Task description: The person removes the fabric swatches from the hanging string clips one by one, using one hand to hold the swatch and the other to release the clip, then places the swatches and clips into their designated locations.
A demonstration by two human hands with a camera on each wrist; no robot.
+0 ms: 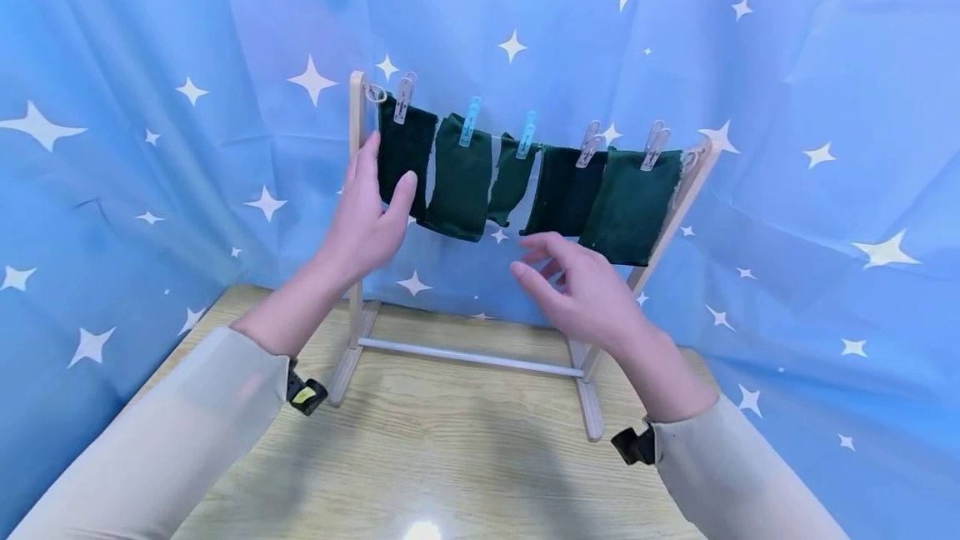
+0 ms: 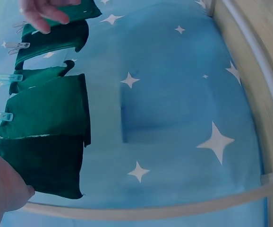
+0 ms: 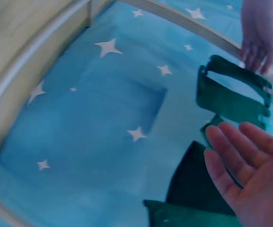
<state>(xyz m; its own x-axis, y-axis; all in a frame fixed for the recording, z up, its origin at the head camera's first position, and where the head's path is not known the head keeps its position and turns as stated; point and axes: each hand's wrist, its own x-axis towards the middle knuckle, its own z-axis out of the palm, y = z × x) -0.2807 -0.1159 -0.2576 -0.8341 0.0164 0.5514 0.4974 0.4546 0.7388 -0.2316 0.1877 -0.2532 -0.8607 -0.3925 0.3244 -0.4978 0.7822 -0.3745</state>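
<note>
Several dark green cloth pieces hang in a row from a line on a small wooden rack (image 1: 358,119), held by clear and light blue clothespins (image 1: 470,122). My left hand (image 1: 367,219) is raised at the left post, thumb apart from the fingers, beside the leftmost cloth (image 1: 405,148); whether it touches the cloth I cannot tell. In the left wrist view that cloth (image 2: 46,165) hangs just past the thumb. My right hand (image 1: 581,286) hovers below the right-hand cloths (image 1: 630,202), fingers loosely bent, holding nothing. Its palm and fingers (image 3: 235,156) show in the right wrist view.
A pale crossbar (image 1: 468,357) joins the rack's feet (image 1: 588,407) low over the wood-grain table (image 1: 420,440). Blue star-patterned fabric (image 1: 225,107) hangs behind and at both sides. Both wrists carry black strapped devices (image 1: 306,394).
</note>
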